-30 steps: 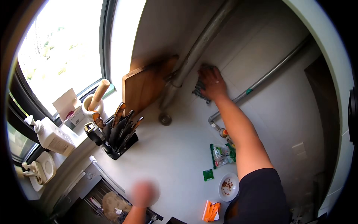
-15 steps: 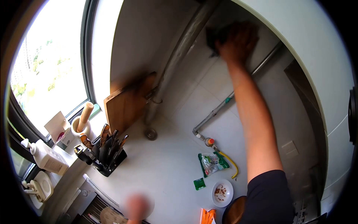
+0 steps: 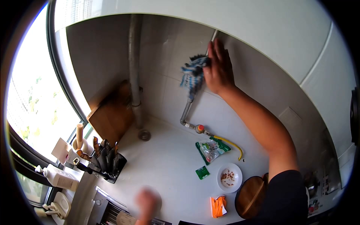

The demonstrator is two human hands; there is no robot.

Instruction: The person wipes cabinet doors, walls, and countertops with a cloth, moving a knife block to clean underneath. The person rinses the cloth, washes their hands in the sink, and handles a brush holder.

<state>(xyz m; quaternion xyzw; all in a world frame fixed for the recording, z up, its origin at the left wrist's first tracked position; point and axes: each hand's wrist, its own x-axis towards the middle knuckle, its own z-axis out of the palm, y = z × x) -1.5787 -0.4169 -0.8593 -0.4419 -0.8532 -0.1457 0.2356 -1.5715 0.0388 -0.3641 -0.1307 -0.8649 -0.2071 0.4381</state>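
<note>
My right hand (image 3: 220,71) is raised to the tiled wall, fingers pointing up, with a blue-and-white checked cloth (image 3: 193,75) held at its thumb side. That cloth lies over the thin grey gas pipe (image 3: 186,109), covering a stretch of it. Low in the view, my left hand (image 3: 146,200) hovers or rests near the counter's front edge beside the sink; motion blur hides its fingers. A pale round shape behind the left hand is too unclear to name.
Left stand a knife block (image 3: 112,165), a cutting board (image 3: 112,116), a mortar (image 3: 80,144) and a pump bottle (image 3: 62,178). Right lie a green packet (image 3: 212,149), a white bowl (image 3: 238,176), an orange packet (image 3: 218,207) and a wooden lid (image 3: 249,198). A thick vertical pipe (image 3: 135,67) crosses the wall.
My right hand and the cloth have come down from high on the wall to the thin pipe. The camera view has turned. My left hand stays low near the sink.
</note>
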